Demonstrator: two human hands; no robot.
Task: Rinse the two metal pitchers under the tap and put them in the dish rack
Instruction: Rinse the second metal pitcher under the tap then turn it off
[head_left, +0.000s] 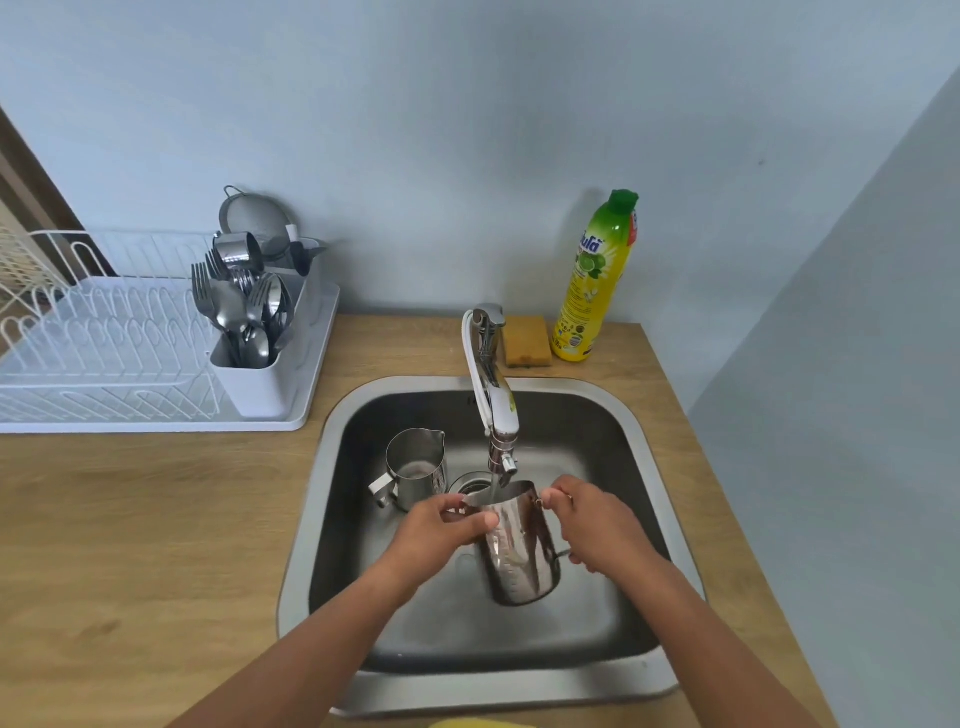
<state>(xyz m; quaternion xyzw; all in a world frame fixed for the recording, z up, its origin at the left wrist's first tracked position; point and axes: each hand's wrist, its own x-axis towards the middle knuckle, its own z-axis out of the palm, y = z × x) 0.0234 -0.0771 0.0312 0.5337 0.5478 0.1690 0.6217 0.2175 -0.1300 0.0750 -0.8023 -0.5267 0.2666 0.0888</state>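
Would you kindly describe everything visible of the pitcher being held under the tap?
The held pitcher is shiny, mirror-like metal, with a handle at its right side. It hangs above the sink, mouth tilted toward the tap, water running in. The left hand clasps its body near the rim; the right hand takes the handle side.

A pale blue-grey wall (415, 130) rises behind the wooden tabletop (130, 519), and a second wall (857, 415) of the same colour meets it at the right, forming a corner behind the tabletop's far right corner. The tabletop has a light oak grain and runs wide to the left. At the far left edge a brown door frame (31, 176) slants upward. Soft, even daylight falls over the walls, with faint shadows on the back wall.
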